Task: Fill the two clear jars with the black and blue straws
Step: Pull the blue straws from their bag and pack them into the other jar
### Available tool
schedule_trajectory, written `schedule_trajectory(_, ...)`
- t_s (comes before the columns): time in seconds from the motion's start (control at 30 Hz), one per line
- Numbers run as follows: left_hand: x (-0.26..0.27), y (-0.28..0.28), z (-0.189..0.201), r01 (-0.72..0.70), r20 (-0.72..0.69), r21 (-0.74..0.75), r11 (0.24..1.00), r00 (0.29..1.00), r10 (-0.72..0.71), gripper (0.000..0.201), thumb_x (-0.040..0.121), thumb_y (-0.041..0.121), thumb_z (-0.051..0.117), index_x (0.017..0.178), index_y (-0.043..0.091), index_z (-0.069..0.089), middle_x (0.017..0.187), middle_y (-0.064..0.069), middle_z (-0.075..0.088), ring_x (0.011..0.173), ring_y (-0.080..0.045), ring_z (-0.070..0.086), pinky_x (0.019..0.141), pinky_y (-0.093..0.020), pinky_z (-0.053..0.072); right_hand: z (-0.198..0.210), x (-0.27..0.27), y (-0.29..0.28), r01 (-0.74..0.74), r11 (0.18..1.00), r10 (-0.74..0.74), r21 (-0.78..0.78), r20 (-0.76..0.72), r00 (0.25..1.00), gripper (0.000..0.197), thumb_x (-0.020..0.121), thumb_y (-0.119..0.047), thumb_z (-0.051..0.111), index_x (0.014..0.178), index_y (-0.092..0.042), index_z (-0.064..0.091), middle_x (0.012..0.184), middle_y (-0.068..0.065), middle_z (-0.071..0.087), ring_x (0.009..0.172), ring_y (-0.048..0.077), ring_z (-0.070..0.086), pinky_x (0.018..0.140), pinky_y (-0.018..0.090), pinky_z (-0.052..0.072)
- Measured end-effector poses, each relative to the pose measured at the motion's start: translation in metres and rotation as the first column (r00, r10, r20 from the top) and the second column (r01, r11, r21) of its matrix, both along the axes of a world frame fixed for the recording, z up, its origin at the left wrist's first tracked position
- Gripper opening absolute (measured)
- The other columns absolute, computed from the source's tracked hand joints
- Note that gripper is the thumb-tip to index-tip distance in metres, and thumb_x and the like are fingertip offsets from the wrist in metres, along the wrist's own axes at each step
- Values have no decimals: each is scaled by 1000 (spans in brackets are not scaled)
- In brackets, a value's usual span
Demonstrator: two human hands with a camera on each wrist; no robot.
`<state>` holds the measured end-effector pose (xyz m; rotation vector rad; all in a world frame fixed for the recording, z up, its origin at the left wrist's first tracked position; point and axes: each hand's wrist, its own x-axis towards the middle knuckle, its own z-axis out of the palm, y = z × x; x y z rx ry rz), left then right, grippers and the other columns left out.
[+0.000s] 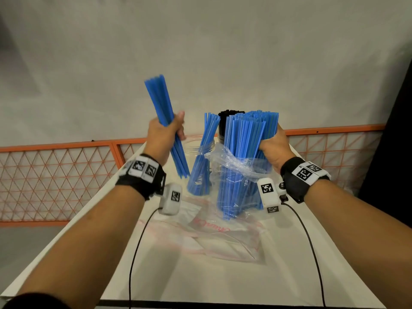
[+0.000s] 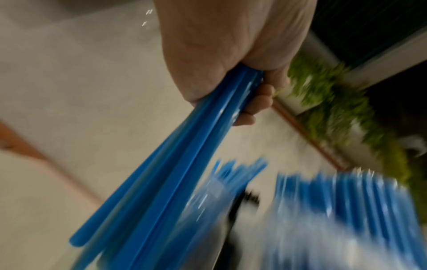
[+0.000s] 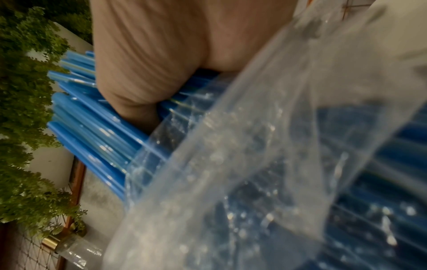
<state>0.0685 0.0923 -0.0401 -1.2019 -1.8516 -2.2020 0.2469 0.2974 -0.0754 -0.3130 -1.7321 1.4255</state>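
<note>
- Gripping a small bunch of blue straws [image 1: 163, 121] is the left hand [image 1: 166, 136], fingers curled round it; the bunch is held raised, long axis near upright, top end tilted left, lower ends just left of the near clear jar [image 1: 200, 161].
- A large blue bundle [image 1: 245, 152], half sleeved in a clear plastic bag [image 1: 236, 166], is clasped by the right hand [image 1: 273, 146] and stood upright on the bench [image 1: 200, 282].
- The near jar, part-filled with blue straws, lies between the hands, nearer the left one.
- Black straws [image 1: 229, 113] are seen behind the large bundle; the second jar is mostly hidden.
- Judged next: the small bunch is to be lowered rightward into the near jar's mouth.
- An emptied bag [image 1: 223, 237] lies flat on the bench.
</note>
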Motion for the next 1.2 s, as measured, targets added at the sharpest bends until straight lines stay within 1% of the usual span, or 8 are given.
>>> schedule_trajectory(0.2, -6, 19, 73, 2, -80, 210, 978, 997, 15, 25, 90, 35, 70, 80, 16, 56, 55, 3, 57, 53, -17, 56, 64, -36, 53, 1, -1, 0, -7, 1000, 7, 0, -15, 1000, 40, 78, 4, 74, 106, -19, 58, 107, 8, 69, 98, 18, 68, 77, 29, 59)
schedule_trajectory(0.4, -20, 54, 36, -64, -37, -30, 997, 997, 63, 27, 93, 25, 68, 70, 15, 56, 51, 5, 59, 52, -13, 61, 60, -26, 54, 1, 0, 0, -10, 1000, 10, 13, -20, 1000, 41, 76, 4, 75, 99, -26, 58, 101, 3, 69, 92, 14, 68, 76, 29, 59)
schedule_trajectory(0.57, -36, 64, -8, -77, 78, -253, 964, 992, 100, 19, 90, 13, 71, 74, 9, 61, 51, 3, 64, 57, -18, 63, 77, -41, 59, 0, -1, 2, -8, 1000, 8, -2, -18, 1000, 43, 76, 5, 74, 101, -26, 58, 102, 2, 69, 92, 13, 68, 72, 24, 59)
schedule_trajectory(0.77, -39, 66, -11, -252, -102, -417, 873, 968, 231, 30, 88, 31, 71, 64, 17, 60, 52, 7, 65, 51, -4, 59, 59, -23, 46, 0, -2, 3, -1, 1000, 1, -13, 0, 1000, 42, 77, 3, 75, 105, -22, 57, 106, 7, 69, 95, 15, 68, 76, 30, 60)
schedule_trajectory(0.87, -33, 66, -10, -375, -244, -496, 783, 926, 289, 32, 87, 35, 70, 63, 19, 56, 66, -1, 63, 60, -15, 59, 59, -28, 48, 0, -2, 3, -2, 1000, 2, -10, -1, 1000, 41, 77, 5, 73, 106, -19, 57, 107, 10, 69, 96, 17, 68, 73, 27, 60)
schedule_trajectory(1.0, -25, 66, -8, -483, -355, -653, 583, 875, 328, 33, 90, 47, 63, 70, 23, 52, 87, -7, 64, 93, -32, 63, 90, -44, 53, 0, -2, 3, 0, 1000, 1, -14, 15, 1000, 44, 78, 6, 73, 116, -8, 56, 111, 13, 68, 101, 22, 68, 81, 36, 59)
schedule_trajectory(1.1, -23, 70, -4, -445, -378, -711, 545, 895, 237, 26, 90, 45, 56, 95, 19, 59, 108, -12, 63, 113, -36, 53, 100, -48, 45, 1, -2, 3, 6, 1000, -5, -16, 26, 1000, 46, 79, 7, 72, 120, -5, 55, 112, 15, 67, 103, 24, 67, 84, 41, 58)
schedule_trajectory(1.2, -26, 71, 0, -438, -398, -727, 530, 896, 195, 43, 89, 47, 57, 122, 20, 57, 131, -12, 49, 128, -36, 41, 106, -50, 38, 2, -1, 2, 9, 1000, -9, -12, 35, 999, 45, 79, 6, 72, 120, -4, 55, 112, 16, 67, 103, 25, 67, 85, 42, 58)
